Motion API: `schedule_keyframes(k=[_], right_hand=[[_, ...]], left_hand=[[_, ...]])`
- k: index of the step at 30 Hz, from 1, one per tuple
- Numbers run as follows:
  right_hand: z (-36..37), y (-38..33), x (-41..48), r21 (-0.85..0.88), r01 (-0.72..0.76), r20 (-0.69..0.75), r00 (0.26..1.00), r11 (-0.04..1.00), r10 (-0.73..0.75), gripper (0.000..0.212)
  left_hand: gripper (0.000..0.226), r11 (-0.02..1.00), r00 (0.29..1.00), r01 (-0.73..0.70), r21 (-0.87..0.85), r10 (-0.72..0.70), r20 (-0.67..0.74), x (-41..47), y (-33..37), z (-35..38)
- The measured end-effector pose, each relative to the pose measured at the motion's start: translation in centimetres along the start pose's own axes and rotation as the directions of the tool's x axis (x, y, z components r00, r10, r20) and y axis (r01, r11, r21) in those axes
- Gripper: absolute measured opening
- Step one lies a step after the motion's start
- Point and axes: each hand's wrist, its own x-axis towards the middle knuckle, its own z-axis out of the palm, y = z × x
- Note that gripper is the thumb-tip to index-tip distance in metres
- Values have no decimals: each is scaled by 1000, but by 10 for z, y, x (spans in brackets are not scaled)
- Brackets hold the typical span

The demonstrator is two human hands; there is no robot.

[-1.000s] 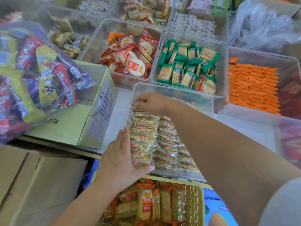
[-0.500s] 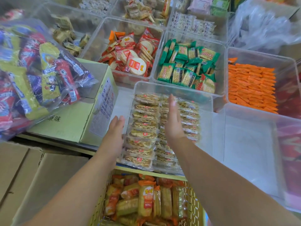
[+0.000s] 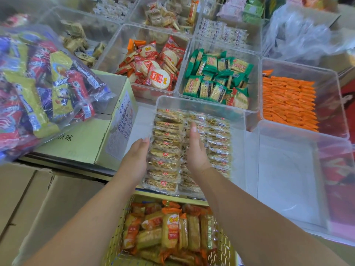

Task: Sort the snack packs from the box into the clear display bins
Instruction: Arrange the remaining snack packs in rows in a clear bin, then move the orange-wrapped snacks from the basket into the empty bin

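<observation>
Presently, one bin (image 3: 201, 104), clear, with packs (image 3: 165, 164) stood on edge in two rows.
- Left row (image 3: 165, 131): along the bin's left wall.
- Right row (image 3: 217, 143): down the bin's middle.
- Left hand (image 3: 134, 162): flat, fingers straight, grasping nothing, laid at the left row's outer side. Whether it is inside or outside the bin's wall cannot be told.
- Right hand (image 3: 196, 150): likewise flat and empty, set in the seam between the rows.
- Basket (image 3: 115, 237) of orange packs (image 3: 169, 233): just below the bin's near edge.
- Box (image 3: 82, 148): just left of the bin.

Risks, as judged:
- Too hard a squeeze buckles the left row, and the slick wrappers pop up or fan over.
- The back of the right hand shoves the right row askew.
- A pack tipped at the bin's near end falls into the basket and mixes the kinds.
</observation>
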Motion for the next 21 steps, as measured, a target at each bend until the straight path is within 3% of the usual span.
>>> schedule_keyframes(k=[3, 5, 9, 12, 15, 17, 19, 21], right_hand=[[0, 13, -16, -23, -220, -36, 975, 975, 219, 122], [9, 20, -26, -48, -299, 8, 954, 953, 300, 121], [23, 15, -33, -110, -325, 97, 937, 939, 335, 111], [20, 8, -38, -140, -322, 82, 939, 936, 335, 107], [0, 4, -52, -211, -165, 13, 985, 964, 171, 93], [-21, 8, -71, -311, 23, -35, 999, 950, -36, 77], [-45, 16, -96, -409, 172, -17, 980, 896, -196, 51], [-63, 29, -121, -472, 224, 37, 971, 852, -235, 18]], left_hand=[[73, 991, 999, -43, 128, 47, -24, -13, -9, -4], [77, 980, 997, -65, 186, 72, -29, -23, -14, -6], [77, 978, 998, -61, 201, 66, -15, -30, -13, -5], [77, 962, 998, -61, 266, 59, 18, -32, -7, -7], [74, 900, 976, -187, 394, 217, -34, -49, -10, -13], [65, 852, 905, -343, 395, 413, -106, -71, -22, -21], [51, 799, 842, -467, 378, 533, -87, -97, -43, -26], [41, 776, 849, -491, 395, 528, 19, -116, -70, -25]])
